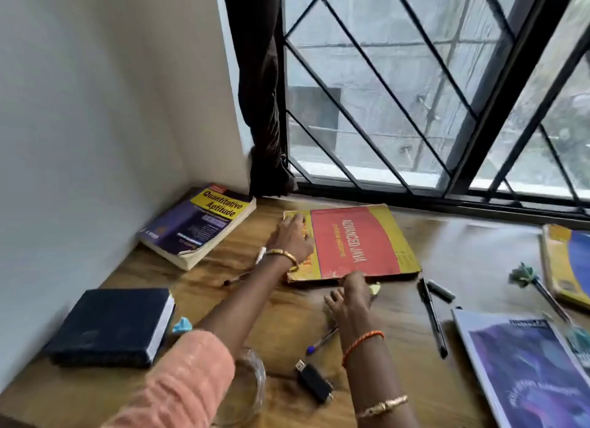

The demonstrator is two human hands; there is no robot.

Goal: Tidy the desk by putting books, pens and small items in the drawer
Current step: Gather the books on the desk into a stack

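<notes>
Both hands are on the red book [354, 242], titled "ADVANCED JAVA", which lies flat on the desk [472, 255] just below the window [415, 92]. The left hand [292, 236] lies flat on the book's yellow left strip, fingers straight and slightly spread, palm down. The right hand [349, 295] is at the book's near edge, fingertips touching that edge; fingers bent, but whether they grip under the cover cannot be told. A yellow scrap [375, 288] sits just beside that hand.

A purple book [198, 224], "Quantitative Aptitude", leans in the left corner against the wall, near the curtain [261, 108]. A black book [111, 325] lies closed at the near left, with a blue scrap [182, 325] just beside it. A dark pen [234, 279] is partly hidden under the left forearm. A blue pen [321, 341] lies under the right wrist, near a USB stick [313, 381]. A clear dish [249, 389] sits at the near edge, partly behind the left sleeve.

To the right of the red book lie a black pen [432, 319] and a marker [440, 290], close together. Farther right are a pen with a green top [536, 288], a yellow-blue book [566, 261] at the frame edge, and a purple notebook [523, 373] at the near right. No drawer is in view.
</notes>
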